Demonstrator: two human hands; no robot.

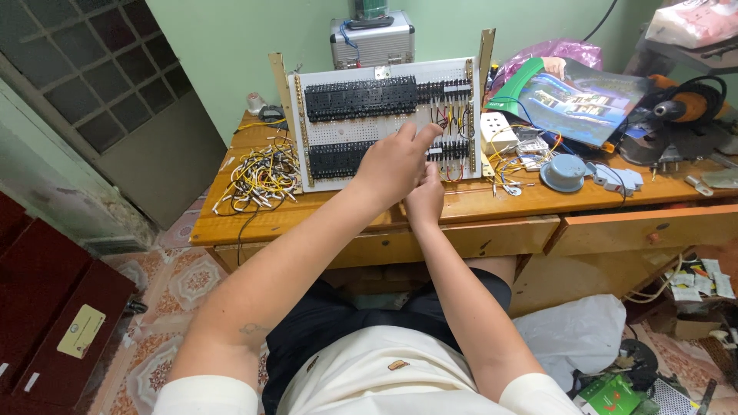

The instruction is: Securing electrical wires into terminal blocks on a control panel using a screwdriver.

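Note:
A white perforated panel (369, 127) stands tilted on the wooden desk (323, 219), carrying two rows of black terminal blocks (360, 98) and short coloured wires at its right side. My left hand (393, 163) is raised in front of the panel's lower middle, fingers reaching the lower row near the wires (450, 119). Just below it and partly hidden behind it, my right hand (424, 198) sits at the panel's bottom edge. What the fingers pinch is hidden.
A heap of yellow, white and black wires (260, 178) lies left of the panel. To the right are a white socket box (498, 129), a round grey-blue part (563, 172), a glossy magazine (580, 96) and an orange power tool (680, 104). A metal case (372, 42) stands behind.

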